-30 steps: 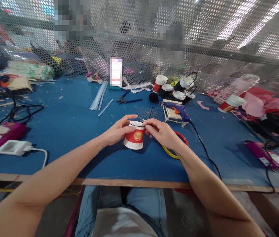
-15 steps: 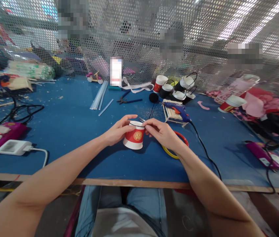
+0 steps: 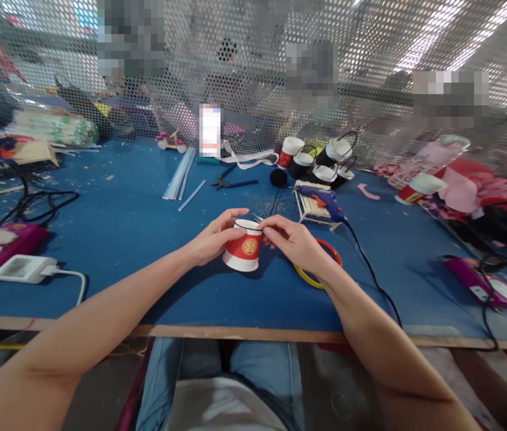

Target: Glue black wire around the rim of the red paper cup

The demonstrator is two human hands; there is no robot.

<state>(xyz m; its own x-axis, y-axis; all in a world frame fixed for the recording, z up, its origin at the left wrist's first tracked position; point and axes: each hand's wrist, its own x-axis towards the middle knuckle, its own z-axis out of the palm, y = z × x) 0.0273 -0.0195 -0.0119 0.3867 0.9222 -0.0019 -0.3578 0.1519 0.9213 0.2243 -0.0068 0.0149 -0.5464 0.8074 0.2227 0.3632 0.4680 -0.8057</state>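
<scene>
In the middle of the frame, a red paper cup [image 3: 243,253] is held upside down on the blue desk [image 3: 123,233] by the left hand [image 3: 211,239]. A thin black wire [image 3: 257,227] is pinched at its top by the right hand [image 3: 295,244]. The wire seems to be getting fixed on as a handle; a steady cup is needed next. A blue glue gun [image 3: 322,200] lies just behind.

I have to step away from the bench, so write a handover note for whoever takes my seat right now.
Left hand: grips the upside-down red and white paper cup on the blue table.
Right hand: pinches a thin black wire at the cup's upturned base.
Nearby: blue glue gun on a wooden stick rack, red and yellow rings under the right wrist.
Done: several black cups with wire handles stand at the back.
Left: this cup has no finished handle yet.
</scene>
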